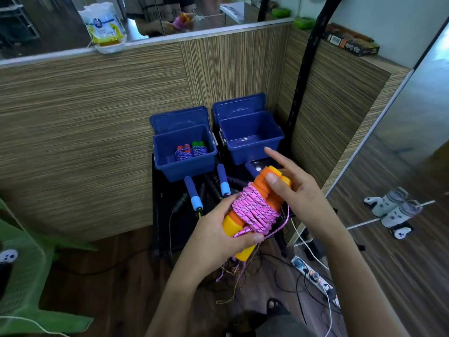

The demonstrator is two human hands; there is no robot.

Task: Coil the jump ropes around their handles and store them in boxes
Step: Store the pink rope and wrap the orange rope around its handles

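Note:
A pink jump rope (255, 210) is coiled around its orange and yellow handles (261, 188), held in front of me above the floor. My left hand (218, 232) grips the lower end of the handles, thumb pressing the rope. My right hand (291, 188) holds the upper end, forefinger stretched out. A loose pink tail (279, 229) hangs below. Two open blue boxes stand on a black stand: the left box (167, 164) holds two coiled purple ropes (190, 152), the right box (269, 149) holds nothing.
Blue-handled ropes (192, 193) and dark ones lie on the black stand (160, 215) before the boxes. A striped wooden partition (97, 117) rises behind. A green plastic chair (26, 263) stands left; a power strip (313, 276) and cables lie on the floor right.

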